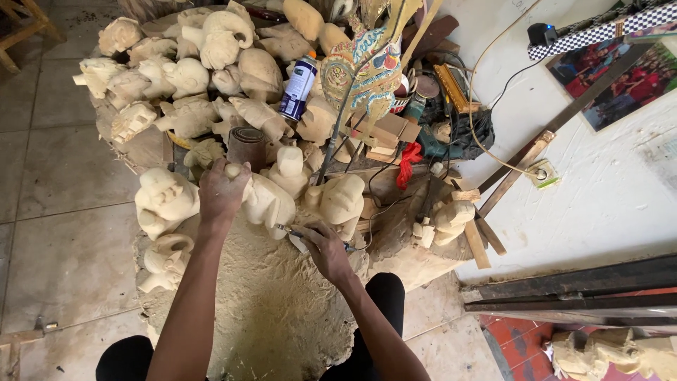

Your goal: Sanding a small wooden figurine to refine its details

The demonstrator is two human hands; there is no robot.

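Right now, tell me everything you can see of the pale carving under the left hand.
The carved figure looks like bare, unpainted pale wood, rounded and still rough, with no colour or finish. It lies tilted on a chip-strewn work block among many similar pale carvings. The left hand clasps its upper end from above, covering that part. The right hand holds a thin metal tool whose tip meets the figure's lower edge. Finer carved detail is too small to tell.
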